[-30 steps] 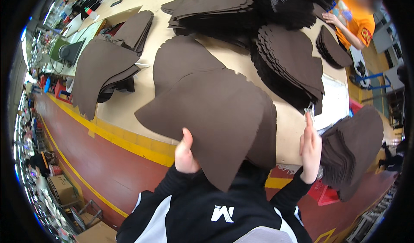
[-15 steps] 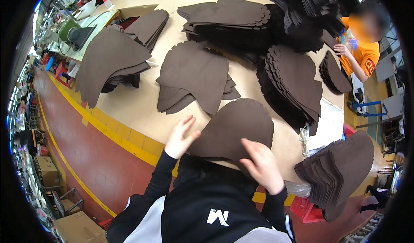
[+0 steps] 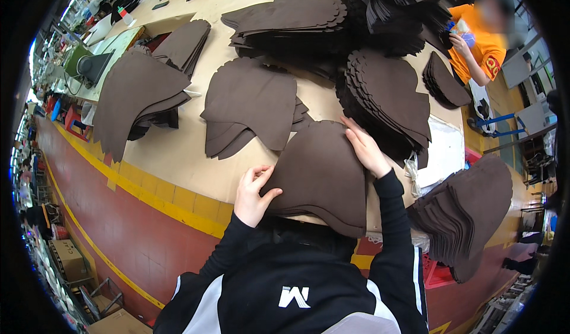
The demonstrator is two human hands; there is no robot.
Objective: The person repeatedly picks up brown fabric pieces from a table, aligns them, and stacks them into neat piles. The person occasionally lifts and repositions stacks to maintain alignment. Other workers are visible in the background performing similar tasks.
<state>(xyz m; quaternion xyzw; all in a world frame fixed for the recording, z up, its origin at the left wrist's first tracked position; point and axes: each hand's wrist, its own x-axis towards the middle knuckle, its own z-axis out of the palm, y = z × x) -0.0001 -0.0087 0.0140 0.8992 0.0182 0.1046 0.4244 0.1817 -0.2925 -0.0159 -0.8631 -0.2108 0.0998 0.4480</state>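
Note:
Directly in front of me, at the table's near edge, lies a small stack of dark brown curved sheet pieces [image 3: 323,171]. At its left edge is my left hand [image 3: 254,194], fingers bent and thumb held apart, the thumb tip touching the rim. My right hand [image 3: 367,149] lies along the upper right edge of the same stack with its fingers stretched out. Neither hand grips anything. Just beyond, a fanned pile of brown pieces [image 3: 252,102] rests on the table, and a taller scalloped stack [image 3: 392,91] stands to the right.
More brown stacks lie at the left [image 3: 139,91] and far middle [image 3: 288,16]; another stack [image 3: 463,209] is at the right edge. White sheeting [image 3: 442,147] lies beside the scalloped stack. A person in an orange shirt [image 3: 484,37] is at the far right. A green machine [image 3: 77,61] stands left.
My right hand has moved up and away from me, from over the stack to its upper right edge. The stack has turned and its lower layers show more. My left hand has shifted slightly nearer me.

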